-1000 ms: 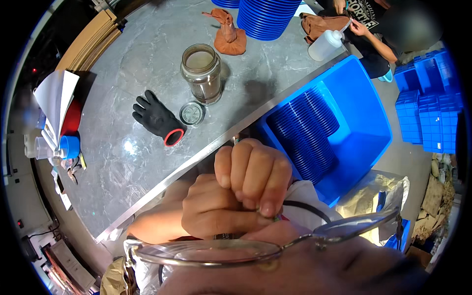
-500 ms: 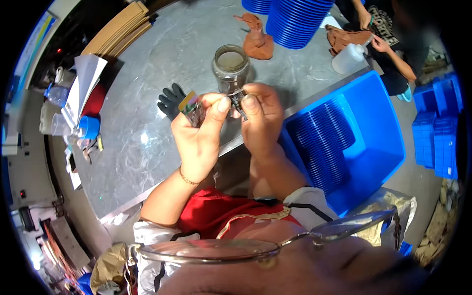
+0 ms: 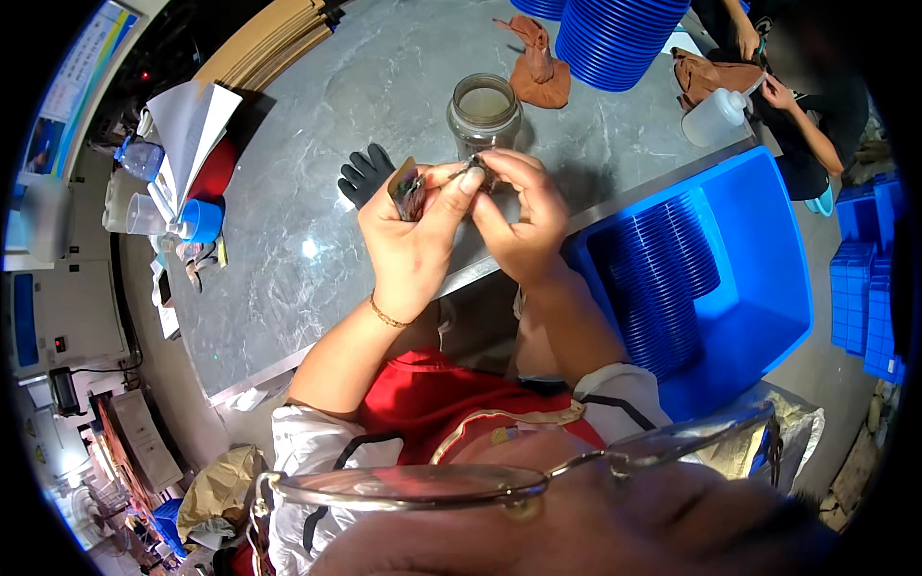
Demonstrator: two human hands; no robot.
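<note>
My left hand (image 3: 413,230) is closed, with a small clear packet (image 3: 408,197) of dark contents and a yellowish top tucked in its palm. Its thumb and forefinger also pinch a small dark piece (image 3: 480,171), whose kind I cannot make out. From the other side, the fingertips of my right hand (image 3: 526,216) are closed on that same piece. Just beyond my hands stands a glass jar (image 3: 483,123) with its mouth uncovered. A black glove (image 3: 365,175) lies on the table to the left of my left hand.
On the grey table (image 3: 288,192) are a brown cloth (image 3: 541,77), stacked blue trays (image 3: 615,43) and a white bottle (image 3: 715,117). A blue bin (image 3: 759,278) holding ribbed blue trays is at my right. Another person's hand (image 3: 776,93) is at far right. Blue cup (image 3: 200,221) at left.
The view has shifted, so the scene sits further right. My right fingers have curled in closer around the small dark piece, which now shows less between the fingertips.
</note>
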